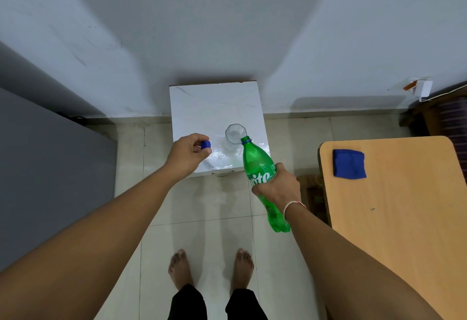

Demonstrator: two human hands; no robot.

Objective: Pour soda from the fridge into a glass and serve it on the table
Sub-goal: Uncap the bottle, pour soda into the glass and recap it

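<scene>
A clear empty glass (pixel 235 134) stands upright on a small white marble-topped stand (pixel 202 107) against the wall. My right hand (pixel 278 188) grips a green Sprite bottle (pixel 257 163) around its label. The bottle is uncapped and tilted, its open mouth touching or just over the glass's near right rim. No liquid stream is visible. My left hand (pixel 188 154) hovers over the stand's front left part, fingers closed on the blue bottle cap (pixel 206 144).
A wooden table (pixel 394 218) with a folded blue cloth (pixel 349 164) stands to the right. A grey appliance (pixel 50 168) fills the left side. My bare feet (pixel 211 266) stand on pale floor tiles in front of the stand.
</scene>
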